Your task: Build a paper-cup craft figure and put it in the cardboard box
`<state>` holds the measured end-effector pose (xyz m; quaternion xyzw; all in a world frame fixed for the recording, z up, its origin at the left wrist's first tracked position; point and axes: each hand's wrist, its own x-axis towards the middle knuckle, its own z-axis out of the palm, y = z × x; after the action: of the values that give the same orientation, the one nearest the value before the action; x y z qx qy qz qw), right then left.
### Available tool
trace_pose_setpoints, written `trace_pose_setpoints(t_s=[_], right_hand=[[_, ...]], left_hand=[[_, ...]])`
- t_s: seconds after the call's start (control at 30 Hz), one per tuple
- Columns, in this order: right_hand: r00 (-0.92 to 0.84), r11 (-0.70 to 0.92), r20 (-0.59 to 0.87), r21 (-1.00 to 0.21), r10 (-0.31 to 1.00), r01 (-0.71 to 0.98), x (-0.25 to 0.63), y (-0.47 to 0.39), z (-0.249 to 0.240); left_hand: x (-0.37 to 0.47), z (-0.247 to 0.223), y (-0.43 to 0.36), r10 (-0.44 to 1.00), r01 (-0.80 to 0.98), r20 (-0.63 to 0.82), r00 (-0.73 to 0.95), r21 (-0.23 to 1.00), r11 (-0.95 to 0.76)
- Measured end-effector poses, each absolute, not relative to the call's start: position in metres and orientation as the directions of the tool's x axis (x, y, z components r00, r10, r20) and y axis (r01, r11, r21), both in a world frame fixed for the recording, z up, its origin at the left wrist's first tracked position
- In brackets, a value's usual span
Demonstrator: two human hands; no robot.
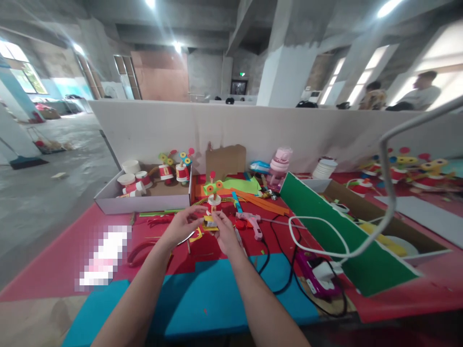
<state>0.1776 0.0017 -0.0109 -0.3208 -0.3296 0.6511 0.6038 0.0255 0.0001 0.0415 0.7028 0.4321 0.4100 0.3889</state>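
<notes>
Over the middle of the red table cover, my right hand (pixel 224 232) pinches a small yellow piece (pixel 210 222) with a dark and pale face. From the other side my left hand (pixel 183 225) curves its fingers over, its thumb at the piece's left edge. Just beyond my fingertips stands a white-and-red paper-cup figure (pixel 214 202) with round yellow eyes (pixel 214 187) and a red top. A pink hot glue gun (pixel 251 222) lies to the right of my hands. Below my left hand is a yellow cut-out frame (pixel 196 234).
A white tray (pixel 144 205) at the left holds paper cups and finished figures. Orange strips (pixel 265 201) lie behind the glue gun. A green-sided box (pixel 343 233), a purple power strip (pixel 318 277) and a white cable (pixel 388 193) are at the right. A white partition (pixel 231 125) stands behind.
</notes>
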Motion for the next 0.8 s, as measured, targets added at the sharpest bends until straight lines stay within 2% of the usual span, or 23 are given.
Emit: trace_pose_setpoints(t_s=[0.13,0.3,0.43,0.63,0.8], right_hand=[[-0.045,-0.039,-0.02,-0.871,0.999,-0.489,0.177,0.004,-0.015],[0.027,0.001,-0.01,-0.926,1.0,-0.378,0.171,0.006,-0.023],[0.006,-0.049,-0.057,-0.915,0.998,-0.4,0.17,0.005,-0.024],[-0.207,-0.115,-0.008,-0.855,0.978,-0.506,0.179,0.002,-0.014],[-0.133,-0.035,0.037,-0.867,0.99,-0.497,0.183,0.001,-0.011]], left_hand=[[0.027,0.02,0.007,0.921,0.11,0.206,0.331,0.961,-0.254],[0.027,0.006,0.005,0.94,0.047,0.159,0.302,0.982,-0.181],[0.031,-0.002,0.01,0.97,0.039,0.129,0.208,0.989,-0.14],[0.026,-0.014,0.02,0.995,-0.025,0.099,0.021,0.995,-0.099],[0.021,-0.015,0.023,0.983,-0.022,0.155,-0.094,0.987,-0.158]])
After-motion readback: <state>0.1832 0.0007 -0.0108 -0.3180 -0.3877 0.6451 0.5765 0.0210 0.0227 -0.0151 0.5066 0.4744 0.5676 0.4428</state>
